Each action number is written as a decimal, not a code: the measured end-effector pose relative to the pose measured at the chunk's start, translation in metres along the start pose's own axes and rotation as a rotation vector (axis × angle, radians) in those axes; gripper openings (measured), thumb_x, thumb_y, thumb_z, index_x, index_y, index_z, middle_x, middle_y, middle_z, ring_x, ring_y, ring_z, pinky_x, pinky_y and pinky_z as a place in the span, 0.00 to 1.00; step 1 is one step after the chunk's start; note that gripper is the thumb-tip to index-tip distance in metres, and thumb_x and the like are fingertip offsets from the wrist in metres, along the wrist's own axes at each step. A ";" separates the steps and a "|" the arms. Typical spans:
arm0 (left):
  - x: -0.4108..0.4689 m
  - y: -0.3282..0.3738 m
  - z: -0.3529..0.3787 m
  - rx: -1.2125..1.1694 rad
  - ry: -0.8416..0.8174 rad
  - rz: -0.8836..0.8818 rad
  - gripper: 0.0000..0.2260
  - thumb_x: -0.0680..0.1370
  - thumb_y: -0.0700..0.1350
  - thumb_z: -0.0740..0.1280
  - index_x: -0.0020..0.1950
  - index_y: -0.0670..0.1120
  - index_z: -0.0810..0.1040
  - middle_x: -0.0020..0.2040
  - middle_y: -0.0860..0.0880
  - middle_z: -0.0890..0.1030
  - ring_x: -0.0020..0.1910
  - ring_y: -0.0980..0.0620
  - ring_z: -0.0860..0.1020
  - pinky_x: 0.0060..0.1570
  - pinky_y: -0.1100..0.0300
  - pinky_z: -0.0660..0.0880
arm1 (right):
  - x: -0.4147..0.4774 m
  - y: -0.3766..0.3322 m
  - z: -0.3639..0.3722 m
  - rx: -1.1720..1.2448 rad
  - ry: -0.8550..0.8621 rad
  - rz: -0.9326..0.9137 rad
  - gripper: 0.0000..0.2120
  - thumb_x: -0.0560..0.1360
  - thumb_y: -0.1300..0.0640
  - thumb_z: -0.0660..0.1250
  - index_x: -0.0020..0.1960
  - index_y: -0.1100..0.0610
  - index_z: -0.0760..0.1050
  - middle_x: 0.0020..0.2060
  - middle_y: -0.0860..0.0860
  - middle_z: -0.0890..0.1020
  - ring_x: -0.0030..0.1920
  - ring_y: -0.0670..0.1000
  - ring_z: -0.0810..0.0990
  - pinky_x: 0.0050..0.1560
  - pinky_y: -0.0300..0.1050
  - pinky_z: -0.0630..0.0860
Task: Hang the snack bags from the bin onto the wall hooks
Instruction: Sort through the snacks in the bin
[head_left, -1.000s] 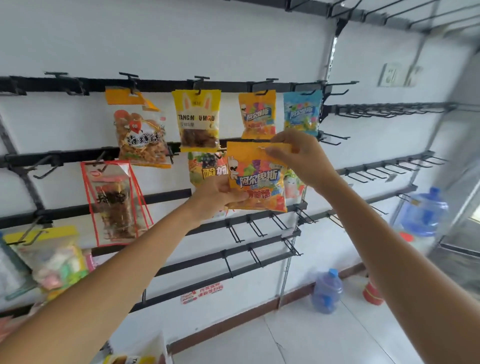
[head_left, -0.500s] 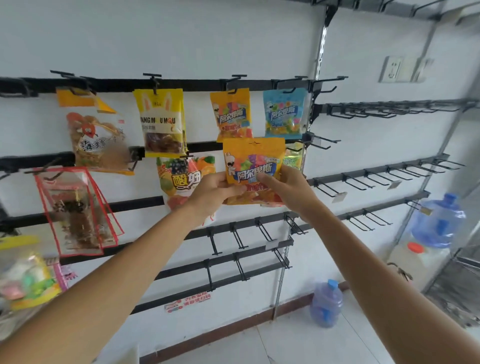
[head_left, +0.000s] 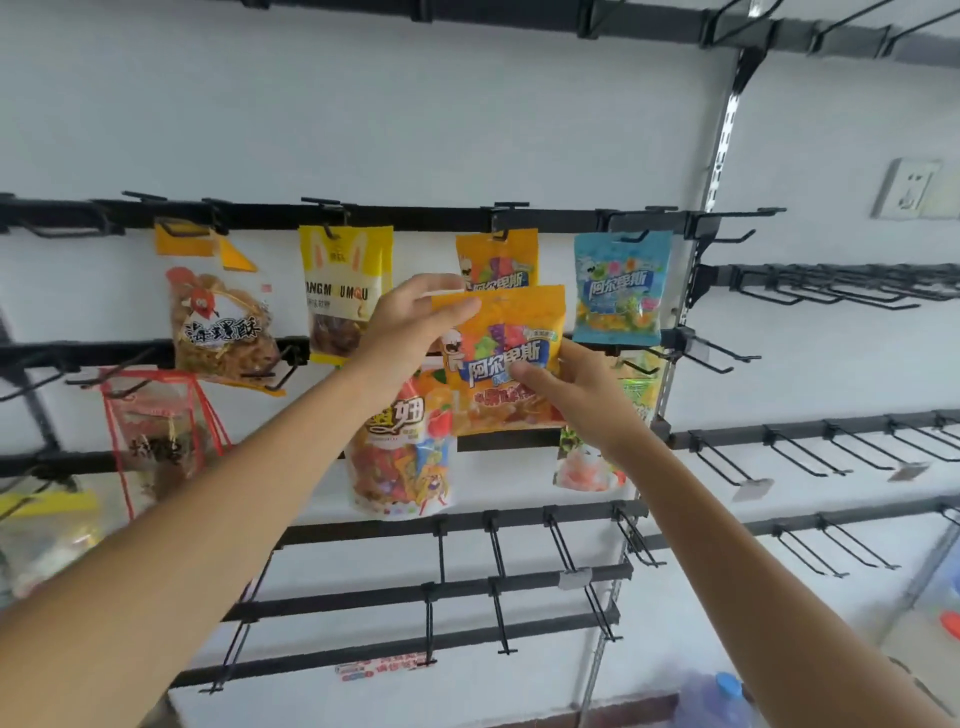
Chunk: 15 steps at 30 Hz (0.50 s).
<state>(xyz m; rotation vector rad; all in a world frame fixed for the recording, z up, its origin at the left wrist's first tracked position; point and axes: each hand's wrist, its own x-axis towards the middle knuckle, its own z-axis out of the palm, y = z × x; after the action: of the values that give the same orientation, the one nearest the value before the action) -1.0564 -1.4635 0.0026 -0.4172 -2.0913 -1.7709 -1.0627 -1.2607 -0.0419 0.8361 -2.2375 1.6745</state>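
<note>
While left hand (head_left: 410, 327) and right hand (head_left: 582, 400) pinch one orange bag (head_left: 506, 358), four top-rail bags (head_left: 621, 288), perhaps four lower

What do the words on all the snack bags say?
"阿尔卑斯": held orange bag
"阿尔卑斯", partly covered: hung orange bag behind it
"阿尔卑斯": blue bag
"ANGM UMQU", some letters hidden: yellow bag
"妞", first character half hidden: fruit bag
Too blurred to read: chicken bag, red-edged bag, wall sticker
</note>
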 end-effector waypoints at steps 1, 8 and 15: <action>0.010 0.003 -0.003 0.047 0.006 0.028 0.11 0.74 0.50 0.74 0.55 0.53 0.81 0.54 0.55 0.83 0.55 0.58 0.80 0.60 0.52 0.75 | 0.007 0.004 0.002 -0.006 -0.005 -0.004 0.12 0.78 0.53 0.68 0.59 0.58 0.78 0.46 0.47 0.86 0.44 0.44 0.85 0.41 0.35 0.78; 0.066 -0.007 -0.015 0.223 -0.057 0.111 0.02 0.74 0.45 0.73 0.46 0.50 0.83 0.50 0.53 0.84 0.54 0.55 0.80 0.63 0.50 0.74 | 0.050 0.020 0.005 -0.058 -0.013 -0.035 0.11 0.77 0.52 0.68 0.57 0.56 0.77 0.47 0.49 0.86 0.46 0.48 0.85 0.44 0.41 0.80; 0.100 -0.016 -0.012 0.277 -0.097 0.181 0.02 0.75 0.46 0.73 0.47 0.49 0.83 0.47 0.55 0.84 0.52 0.58 0.80 0.63 0.51 0.73 | 0.091 0.014 -0.014 -0.252 0.307 -0.164 0.13 0.77 0.49 0.67 0.59 0.54 0.73 0.49 0.46 0.82 0.47 0.44 0.81 0.42 0.35 0.77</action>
<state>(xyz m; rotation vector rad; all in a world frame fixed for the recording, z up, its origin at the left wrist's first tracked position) -1.1514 -1.4787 0.0358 -0.6001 -2.2450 -1.3617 -1.1470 -1.2729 -0.0037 0.6333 -2.0514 1.3120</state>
